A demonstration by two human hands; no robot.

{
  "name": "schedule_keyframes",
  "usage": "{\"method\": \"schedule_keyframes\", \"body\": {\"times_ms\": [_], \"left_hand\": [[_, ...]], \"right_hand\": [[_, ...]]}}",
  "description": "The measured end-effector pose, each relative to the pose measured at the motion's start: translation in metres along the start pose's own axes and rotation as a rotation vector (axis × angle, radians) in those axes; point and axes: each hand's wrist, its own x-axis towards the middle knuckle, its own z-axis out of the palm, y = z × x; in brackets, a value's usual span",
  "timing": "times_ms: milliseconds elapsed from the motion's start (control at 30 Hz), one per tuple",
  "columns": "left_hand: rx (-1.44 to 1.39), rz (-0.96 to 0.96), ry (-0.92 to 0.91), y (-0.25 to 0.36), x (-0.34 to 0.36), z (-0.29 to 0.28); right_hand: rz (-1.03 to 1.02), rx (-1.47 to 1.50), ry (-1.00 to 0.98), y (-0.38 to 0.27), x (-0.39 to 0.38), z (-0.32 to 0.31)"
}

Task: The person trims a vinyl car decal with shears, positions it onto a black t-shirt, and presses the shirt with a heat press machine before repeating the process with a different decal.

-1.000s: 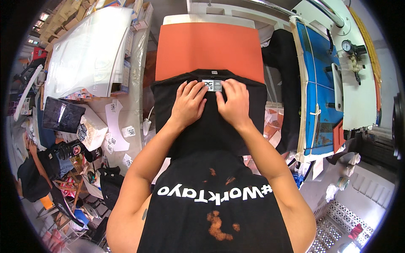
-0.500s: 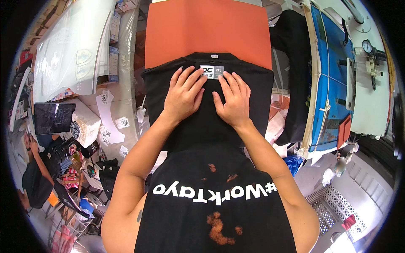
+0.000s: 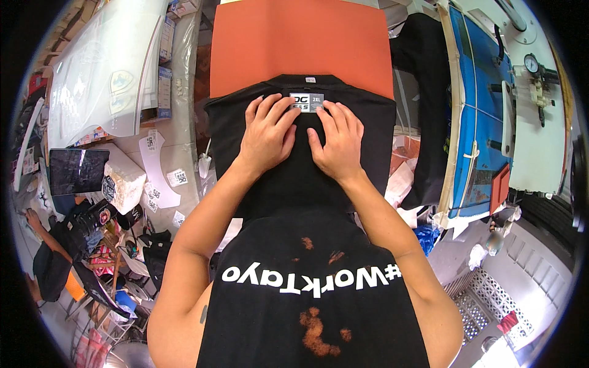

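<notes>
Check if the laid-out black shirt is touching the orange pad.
Touching. The head view shows the black shirt lying flat across the orange pad.

My left hand (image 3: 268, 138) hides part of the left side of the grey-and-white label (image 3: 308, 101), and my right hand (image 3: 338, 141) overlaps its lower right; how hard I'm pressing, I can't tell, with both palms turned down. The black shirt (image 3: 288, 184) covers the near part of the orange pad (image 3: 300, 43), its own near end lost behind my top (image 3: 264, 306). The collar tag (image 3: 310, 80) and gauge (image 3: 531, 63) are too small to read, and another person's hand (image 3: 32, 216) at far left is blurred
</notes>
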Motion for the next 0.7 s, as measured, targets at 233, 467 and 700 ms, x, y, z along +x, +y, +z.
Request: {"method": "schedule_keyframes", "body": {"times_ms": [233,467,700], "left_hand": [[-0.017,-0.126,0.254,-0.008,0.044,-0.003],[-0.039,-0.34,0.368,-0.034,-0.067,-0.067],[-0.113,-0.636,0.505,-0.029,-0.157,-0.071]], "right_hand": [[0.092,-0.019,0.139,0.03,0.04,-0.054],[0.524,-0.833,0.835,0.215,-0.096,-0.335],[0.721,-0.646,0.217,0.268,-0.114,-0.356]]}}
